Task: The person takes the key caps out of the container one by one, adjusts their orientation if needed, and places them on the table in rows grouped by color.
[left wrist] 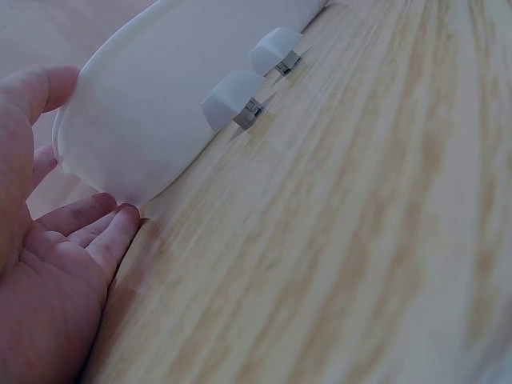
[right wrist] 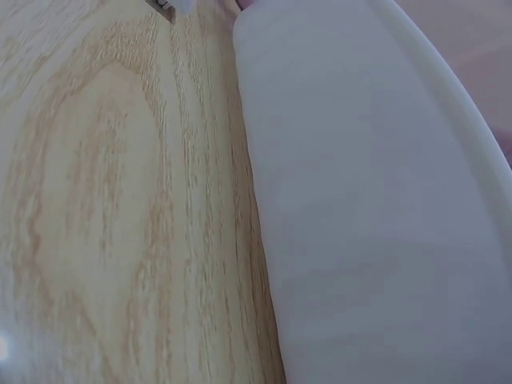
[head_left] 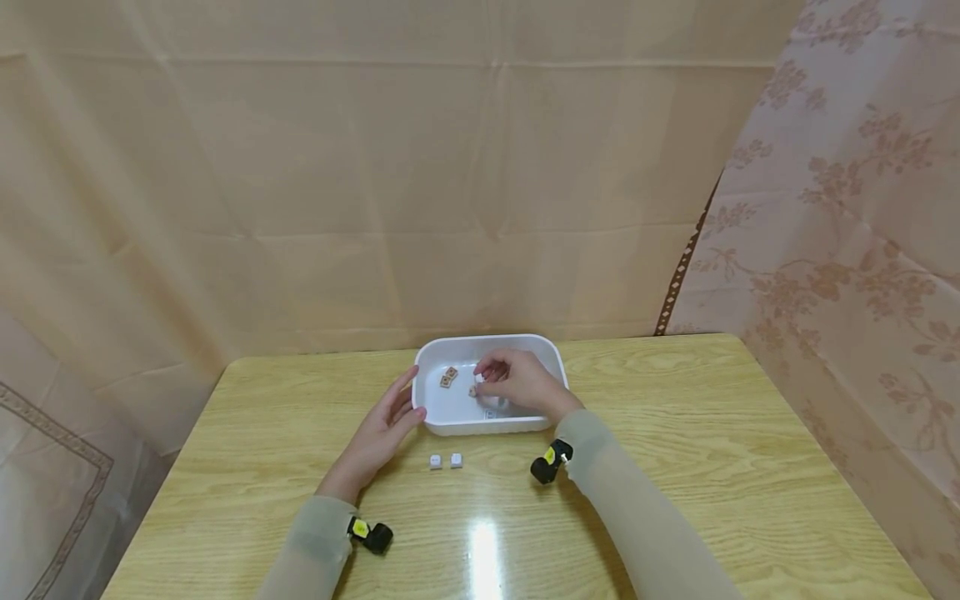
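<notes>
A white tray (head_left: 487, 428) with rounded corners stands on the table. My left hand (head_left: 380, 435) holds its left end, thumb at the near corner's rim and fingers along the side; in the left wrist view, other fingertips (left wrist: 120, 220) touch near its base. Inside the tray, my right hand (head_left: 520, 383) pinches a small white cap (head_left: 479, 378) between thumb and fingers, partly hidden. Beside the thumb lies a small tan piece (head_left: 472, 391). Two brown square pieces (head_left: 448, 377) with dark round marks lie further left in the tray.
Two white caps with grey undersides, a left one (head_left: 436, 461) and a right one (head_left: 456, 460), sit on the wooden table (head_left: 675, 467) just in front of the tray. A beige curtain (head_left: 450, 208) hangs behind the table, a flowered one (head_left: 847, 208) at right.
</notes>
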`<state>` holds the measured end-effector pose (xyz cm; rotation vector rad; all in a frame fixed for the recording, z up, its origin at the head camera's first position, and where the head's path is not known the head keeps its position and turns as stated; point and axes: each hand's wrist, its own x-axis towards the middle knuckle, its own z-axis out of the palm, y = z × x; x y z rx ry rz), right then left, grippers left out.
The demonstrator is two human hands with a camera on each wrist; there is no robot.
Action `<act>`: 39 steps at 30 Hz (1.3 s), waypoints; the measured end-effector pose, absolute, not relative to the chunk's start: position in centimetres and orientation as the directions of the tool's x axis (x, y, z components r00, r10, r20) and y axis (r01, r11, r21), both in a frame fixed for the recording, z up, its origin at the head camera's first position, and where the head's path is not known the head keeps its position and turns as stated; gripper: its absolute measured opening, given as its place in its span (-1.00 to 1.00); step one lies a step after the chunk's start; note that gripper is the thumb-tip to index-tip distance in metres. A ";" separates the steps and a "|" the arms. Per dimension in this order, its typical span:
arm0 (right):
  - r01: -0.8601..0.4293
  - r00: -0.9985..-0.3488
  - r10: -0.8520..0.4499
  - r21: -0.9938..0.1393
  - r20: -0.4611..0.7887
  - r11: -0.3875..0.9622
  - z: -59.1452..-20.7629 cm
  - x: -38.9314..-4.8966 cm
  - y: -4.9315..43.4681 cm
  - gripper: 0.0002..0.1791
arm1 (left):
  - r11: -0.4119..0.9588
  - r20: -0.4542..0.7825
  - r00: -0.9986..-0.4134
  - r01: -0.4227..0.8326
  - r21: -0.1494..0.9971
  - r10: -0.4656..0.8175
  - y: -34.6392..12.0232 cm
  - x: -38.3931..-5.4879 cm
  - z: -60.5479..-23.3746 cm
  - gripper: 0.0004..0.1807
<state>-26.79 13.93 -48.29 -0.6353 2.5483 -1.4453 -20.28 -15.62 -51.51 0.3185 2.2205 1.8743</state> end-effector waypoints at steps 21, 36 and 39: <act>-0.274 -0.915 -0.387 -0.882 0.116 0.383 -48.5 -26.9 14.1 -0.68 | 0.165 -0.023 -0.953 0.028 0.986 0.303 -15.6 -20.4 -51.5 -0.20; -0.312 -0.907 -0.394 -0.868 0.152 0.385 -48.2 -26.8 14.0 -0.73 | 0.184 -0.027 -0.954 0.030 0.982 0.300 -15.7 -20.6 -51.4 -0.21; -0.325 -0.904 -0.393 -0.867 0.168 0.378 -48.1 -26.6 14.0 -0.74 | 0.177 -0.028 -0.954 0.026 0.984 0.300 -15.7 -20.5 -51.5 -0.21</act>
